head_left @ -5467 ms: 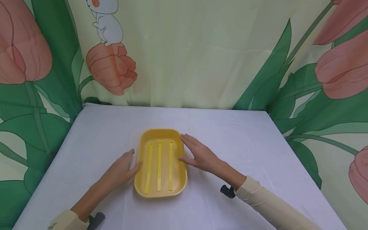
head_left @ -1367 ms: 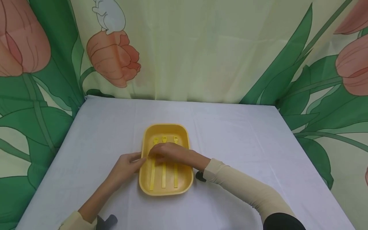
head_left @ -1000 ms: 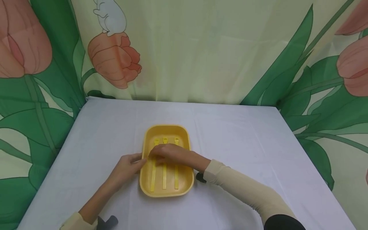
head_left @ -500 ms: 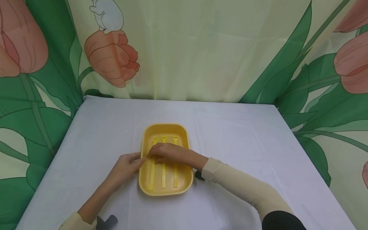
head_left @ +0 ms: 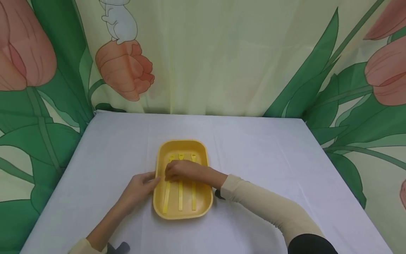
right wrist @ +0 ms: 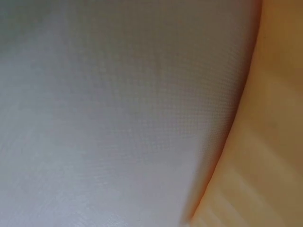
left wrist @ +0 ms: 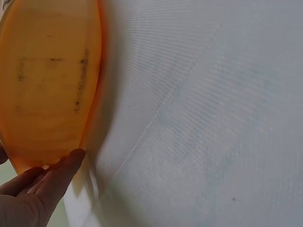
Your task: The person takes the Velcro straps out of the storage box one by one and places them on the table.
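A shallow yellow tray (head_left: 183, 216) with rounded corners sits on the table. Three flat yellow strips with slotted heads lie lengthwise in it: a left strip (head_left: 166, 201), a middle strip (head_left: 180, 199) and a right strip (head_left: 194, 199). My right hand (head_left: 187, 171) reaches across from the right, fingertips bent down and pinching the left strip near its upper part, which the hand partly covers. My left hand (head_left: 137, 188) holds the tray's left side, thumb at the rim. In the left wrist view, its fingers (left wrist: 61, 179) touch the tray's outer wall (left wrist: 52, 104).
A white cloth (head_left: 253, 158) covers the table. Behind it hangs a curtain (head_left: 215, 63) printed with tulips and a rabbit. Only cloth and the tray's side (right wrist: 260, 142) show in the right wrist view.
Over the last seconds the right hand came from the tray's right rim to the left strip. Since half a second ago its fingers drew in tighter, and the strip's lower end swung slightly left.
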`<state>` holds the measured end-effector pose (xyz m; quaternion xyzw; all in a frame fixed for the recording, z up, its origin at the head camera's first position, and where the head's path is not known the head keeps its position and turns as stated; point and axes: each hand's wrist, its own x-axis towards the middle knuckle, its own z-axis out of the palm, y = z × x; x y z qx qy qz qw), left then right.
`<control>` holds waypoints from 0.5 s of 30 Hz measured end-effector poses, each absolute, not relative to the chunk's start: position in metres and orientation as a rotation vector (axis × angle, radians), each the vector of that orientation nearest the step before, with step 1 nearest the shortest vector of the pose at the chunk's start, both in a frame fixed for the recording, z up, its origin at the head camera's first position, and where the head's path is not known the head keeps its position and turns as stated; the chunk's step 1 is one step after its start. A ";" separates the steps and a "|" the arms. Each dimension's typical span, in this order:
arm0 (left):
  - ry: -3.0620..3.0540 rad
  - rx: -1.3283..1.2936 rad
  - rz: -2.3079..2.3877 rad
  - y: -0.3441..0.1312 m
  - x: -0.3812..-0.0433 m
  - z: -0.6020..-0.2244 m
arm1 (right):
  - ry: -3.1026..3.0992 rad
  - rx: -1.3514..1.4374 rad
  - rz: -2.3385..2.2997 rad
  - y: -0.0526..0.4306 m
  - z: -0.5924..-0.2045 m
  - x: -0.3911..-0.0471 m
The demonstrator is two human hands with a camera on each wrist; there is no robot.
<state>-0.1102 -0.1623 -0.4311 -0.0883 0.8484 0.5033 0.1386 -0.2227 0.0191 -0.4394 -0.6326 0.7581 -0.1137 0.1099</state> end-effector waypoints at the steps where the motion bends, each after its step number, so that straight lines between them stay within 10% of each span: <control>1: 2.453 -0.256 1.457 -0.163 -0.110 -0.432 | 2.228 -1.868 -0.330 0.019 -0.439 -0.222; 15: 2.482 -0.224 1.466 -0.159 -0.108 -0.431 | 2.282 -1.866 -0.263 0.019 -0.438 -0.219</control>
